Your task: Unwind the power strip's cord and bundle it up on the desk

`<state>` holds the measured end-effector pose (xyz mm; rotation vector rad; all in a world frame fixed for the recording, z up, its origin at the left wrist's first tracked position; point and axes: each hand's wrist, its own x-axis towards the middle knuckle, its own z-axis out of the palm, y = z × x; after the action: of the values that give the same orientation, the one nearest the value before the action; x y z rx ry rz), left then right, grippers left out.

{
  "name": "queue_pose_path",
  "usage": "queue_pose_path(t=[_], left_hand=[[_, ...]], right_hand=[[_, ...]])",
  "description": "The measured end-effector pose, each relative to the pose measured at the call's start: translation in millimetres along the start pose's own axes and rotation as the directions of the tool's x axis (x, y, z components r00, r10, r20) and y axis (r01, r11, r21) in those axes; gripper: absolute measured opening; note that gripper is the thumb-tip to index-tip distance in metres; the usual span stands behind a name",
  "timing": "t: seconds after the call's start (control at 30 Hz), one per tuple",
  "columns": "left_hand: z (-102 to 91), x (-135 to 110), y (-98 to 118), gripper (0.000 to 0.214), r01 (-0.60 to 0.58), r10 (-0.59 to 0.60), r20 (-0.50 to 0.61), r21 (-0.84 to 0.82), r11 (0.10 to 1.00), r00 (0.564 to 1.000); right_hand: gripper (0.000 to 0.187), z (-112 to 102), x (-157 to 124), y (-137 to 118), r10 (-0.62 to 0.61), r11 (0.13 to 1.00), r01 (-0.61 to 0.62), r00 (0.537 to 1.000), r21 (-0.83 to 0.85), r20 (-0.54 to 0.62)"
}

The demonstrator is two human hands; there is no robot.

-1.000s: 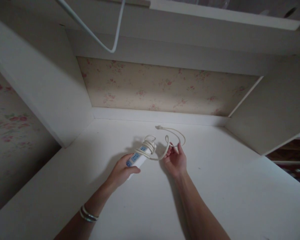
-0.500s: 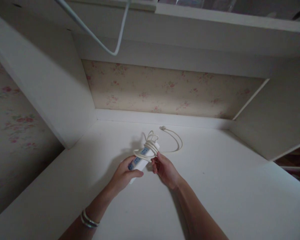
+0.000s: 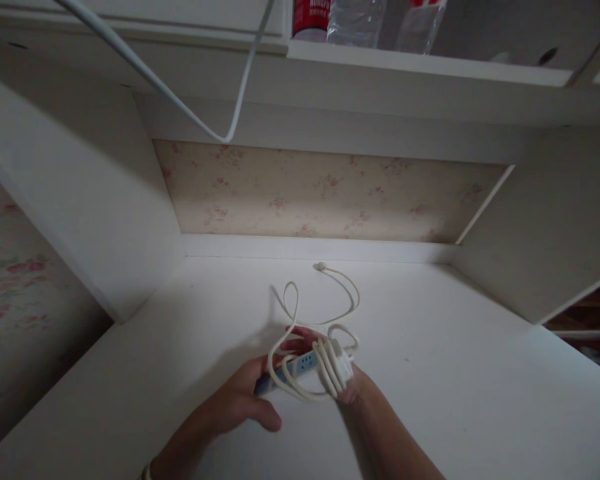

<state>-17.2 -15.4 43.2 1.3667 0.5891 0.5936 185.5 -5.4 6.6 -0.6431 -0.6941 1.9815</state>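
Observation:
A power strip (image 3: pixel 307 362) with a white body and blue socket face is tilted above the white desk. Several turns of its cream cord (image 3: pixel 329 367) wrap the right end, and looser loops hang over its middle. My left hand (image 3: pixel 247 393) grips the strip's left end, its thumb sticking out toward me. Passing behind the strip, my right hand (image 3: pixel 305 339) shows its fingers on the far side, closed at the cord; the palm is mostly hidden. The cord's free length runs across the desk to a plug (image 3: pixel 321 266) near the back edge.
The white desk (image 3: pixel 430 400) has side panels left and right and a floral-papered back wall (image 3: pixel 280 193). A pale cable (image 3: pixel 225 139) hangs down in front of the upper shelf (image 3: pixel 430 65), where a red can (image 3: pixel 312 15) and clear plastic packs stand.
The strip has come nearer to me and turned more level. My right hand has gone from the strip's near side to behind it, and a larger cord loop now stands up. The view has shifted.

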Motion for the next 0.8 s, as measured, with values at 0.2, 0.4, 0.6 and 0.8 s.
queue_pose_path(t=[0.2, 0.4, 0.6, 0.8], left_hand=[[2.7, -2, 6, 0.058, 0.157, -0.176, 0.021, 0.359, 0.920, 0.984], [-2.6, 3, -3, 0.046, 0.175, -0.112, -0.172, 0.416, 0.892, 0.979], [-12.1, 9, -11, 0.050, 0.241, -0.132, -0.536, 0.138, 0.961, 0.834], [-16.2, 8, -9, 0.039, 0.087, -0.082, -0.715, -0.030, 0.996, 0.694]], right_hand=[[0.019, -11, 3, -14, -0.232, 0.967, 0.237, 0.971, 0.091, -0.064], [0.022, -16, -7, -32, -0.433, 0.895, 0.445, 0.841, -0.041, -0.325], [0.024, -19, 4, -21, -0.557, 0.805, 0.583, 0.681, -0.107, -0.475], [0.023, -5, 8, 0, -0.332, 0.942, 0.325, 0.860, -0.087, -0.386]])
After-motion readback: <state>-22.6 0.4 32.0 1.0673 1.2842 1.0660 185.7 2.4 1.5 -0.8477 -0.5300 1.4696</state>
